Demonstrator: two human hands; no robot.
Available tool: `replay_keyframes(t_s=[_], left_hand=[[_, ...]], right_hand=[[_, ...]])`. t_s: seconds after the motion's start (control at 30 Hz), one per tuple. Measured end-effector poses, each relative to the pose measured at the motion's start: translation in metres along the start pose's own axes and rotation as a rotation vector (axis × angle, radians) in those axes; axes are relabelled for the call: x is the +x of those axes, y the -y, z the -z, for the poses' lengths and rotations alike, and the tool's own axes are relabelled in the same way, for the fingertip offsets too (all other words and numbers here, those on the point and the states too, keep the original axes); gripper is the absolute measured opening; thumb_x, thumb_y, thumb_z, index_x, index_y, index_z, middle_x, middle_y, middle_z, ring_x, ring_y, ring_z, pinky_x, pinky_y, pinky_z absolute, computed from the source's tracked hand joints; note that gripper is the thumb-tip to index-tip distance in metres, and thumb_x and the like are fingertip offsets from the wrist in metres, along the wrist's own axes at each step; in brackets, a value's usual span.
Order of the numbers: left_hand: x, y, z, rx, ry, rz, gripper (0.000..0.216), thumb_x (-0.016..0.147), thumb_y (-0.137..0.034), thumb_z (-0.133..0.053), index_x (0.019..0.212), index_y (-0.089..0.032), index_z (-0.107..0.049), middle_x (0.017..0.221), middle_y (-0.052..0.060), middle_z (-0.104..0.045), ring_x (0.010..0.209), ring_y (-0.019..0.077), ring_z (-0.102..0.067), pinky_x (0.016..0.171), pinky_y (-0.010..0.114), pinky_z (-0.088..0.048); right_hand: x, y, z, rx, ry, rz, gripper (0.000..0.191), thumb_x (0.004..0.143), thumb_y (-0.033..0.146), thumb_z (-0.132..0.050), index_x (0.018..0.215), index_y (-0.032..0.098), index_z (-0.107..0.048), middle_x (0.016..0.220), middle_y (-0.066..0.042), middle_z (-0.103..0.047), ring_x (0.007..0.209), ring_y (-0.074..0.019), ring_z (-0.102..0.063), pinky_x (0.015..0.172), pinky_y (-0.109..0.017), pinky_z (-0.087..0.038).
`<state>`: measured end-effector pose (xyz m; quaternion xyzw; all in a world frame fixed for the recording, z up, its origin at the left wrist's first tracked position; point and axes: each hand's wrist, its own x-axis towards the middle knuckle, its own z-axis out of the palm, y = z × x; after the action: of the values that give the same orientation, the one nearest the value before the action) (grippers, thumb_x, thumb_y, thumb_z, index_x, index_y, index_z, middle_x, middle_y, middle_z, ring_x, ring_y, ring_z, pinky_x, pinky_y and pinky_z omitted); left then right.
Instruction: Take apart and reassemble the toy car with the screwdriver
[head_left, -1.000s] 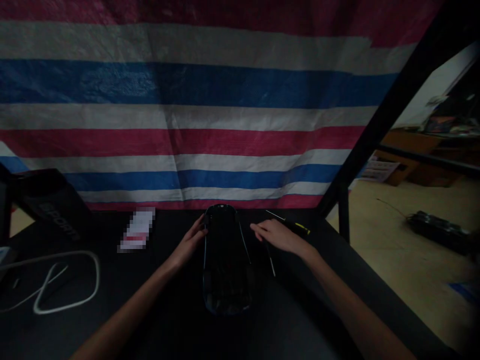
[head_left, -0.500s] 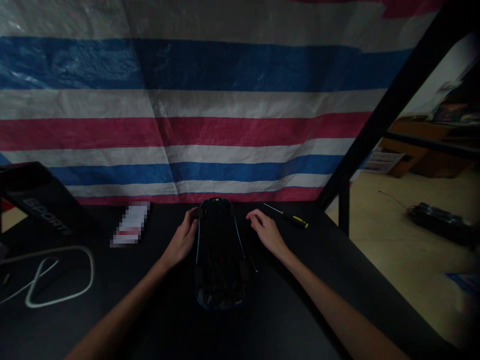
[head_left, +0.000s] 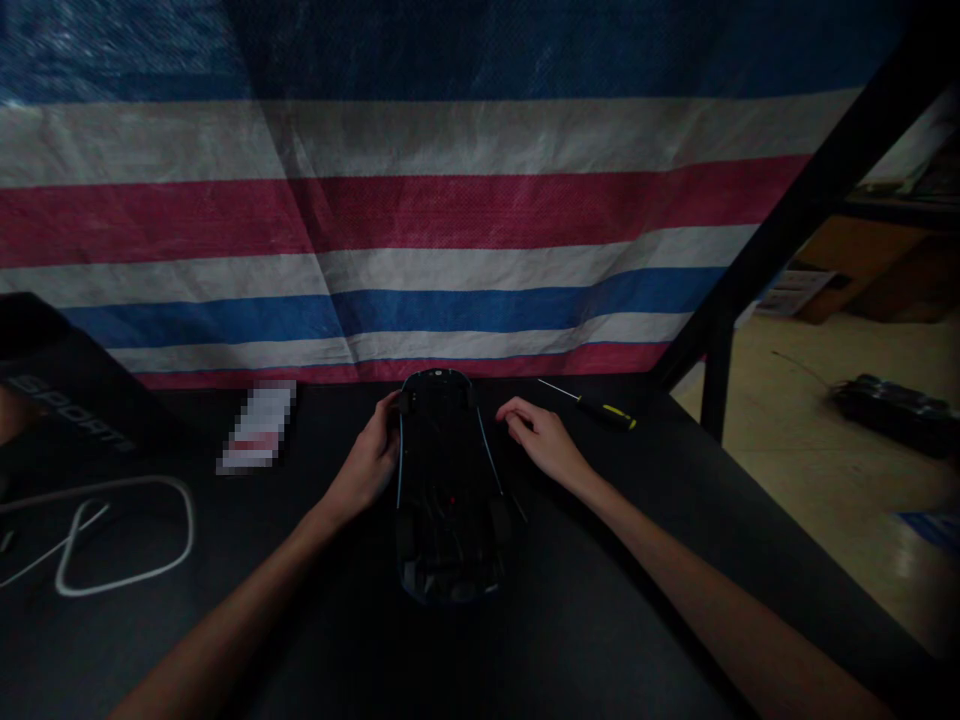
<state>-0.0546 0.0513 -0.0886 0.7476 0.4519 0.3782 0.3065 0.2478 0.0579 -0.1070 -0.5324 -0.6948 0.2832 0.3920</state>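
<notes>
A dark toy car lies upside down on the black table, its wheels and underside facing up. Along its upper left side is my left hand, with bent fingers holding the edge near a wheel. My right hand rests on the table to the right of the car, a small gap away. Its fingers are curled together; whether anything is inside them is hidden. Close by, a thin rod lies against the car's right side. Beyond the right hand is a black and yellow screwdriver.
A black box marked SPORT stands at the left, with a blurred-out pale packet near it. In front of them lies a looped white cable. A striped sheet hangs behind the table; a black frame post rises at the right.
The view has tilted down slightly, and everything has shifted in the picture. Both hands keep about the same places beside the car.
</notes>
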Motion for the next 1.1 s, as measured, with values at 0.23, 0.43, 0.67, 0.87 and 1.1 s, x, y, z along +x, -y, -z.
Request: replay_keyframes(t_s=[0.23, 0.43, 0.67, 0.87, 1.1], left_hand=[[0.0003, 0.0024, -0.0013, 0.031, -0.008, -0.018, 0.055, 0.104, -0.028, -0.047, 0.156, -0.015, -0.035, 0.154, 0.022, -0.054, 0.142, 0.0316, -0.054, 0.121, 0.057, -0.038], [-0.0009, -0.0037, -0.0008, 0.015, 0.008, -0.006, 0.056, 0.103, -0.027, -0.048, 0.156, -0.016, -0.034, 0.155, 0.020, -0.054, 0.142, 0.0303, -0.054, 0.122, 0.054, -0.038], [-0.0004, -0.0033, -0.0002, 0.022, 0.001, -0.005, 0.057, 0.102, -0.028, -0.048, 0.156, -0.015, -0.034, 0.152, 0.020, -0.057, 0.136, 0.0307, -0.059, 0.118, 0.054, -0.042], [-0.0003, -0.0011, 0.0016, 0.050, 0.011, 0.011, 0.059, 0.100, -0.026, -0.050, 0.157, -0.016, -0.036, 0.145, 0.019, -0.062, 0.120, 0.0291, -0.067, 0.109, 0.052, -0.050], [0.0006, 0.0004, 0.0019, 0.062, -0.014, -0.020, 0.059, 0.099, -0.022, -0.051, 0.157, -0.017, -0.039, 0.147, 0.017, -0.060, 0.110, 0.0258, -0.067, 0.106, 0.049, -0.051]], right_hand=[[-0.0010, 0.0027, 0.0016, -0.018, 0.024, 0.021, 0.024, 0.097, 0.032, -0.047, 0.096, 0.024, -0.069, 0.070, 0.002, -0.059, 0.061, -0.0159, -0.051, 0.061, -0.028, -0.033], [-0.0020, 0.0025, 0.0002, -0.012, 0.030, 0.023, 0.023, 0.096, 0.032, -0.048, 0.096, 0.025, -0.069, 0.069, 0.002, -0.059, 0.060, -0.0160, -0.050, 0.060, -0.028, -0.033], [-0.0024, 0.0054, 0.0012, -0.004, 0.033, 0.016, 0.026, 0.099, 0.033, -0.044, 0.097, 0.024, -0.068, 0.066, 0.003, -0.056, 0.060, -0.0161, -0.052, 0.061, -0.028, -0.035], [-0.0025, 0.0051, 0.0018, -0.017, 0.033, 0.022, 0.026, 0.100, 0.034, -0.044, 0.097, 0.025, -0.068, 0.068, 0.002, -0.059, 0.061, -0.0166, -0.053, 0.061, -0.028, -0.036], [-0.0029, 0.0045, 0.0021, -0.030, 0.042, 0.037, 0.025, 0.099, 0.031, -0.044, 0.097, 0.024, -0.068, 0.074, 0.001, -0.064, 0.064, -0.0166, -0.056, 0.060, -0.027, -0.036]])
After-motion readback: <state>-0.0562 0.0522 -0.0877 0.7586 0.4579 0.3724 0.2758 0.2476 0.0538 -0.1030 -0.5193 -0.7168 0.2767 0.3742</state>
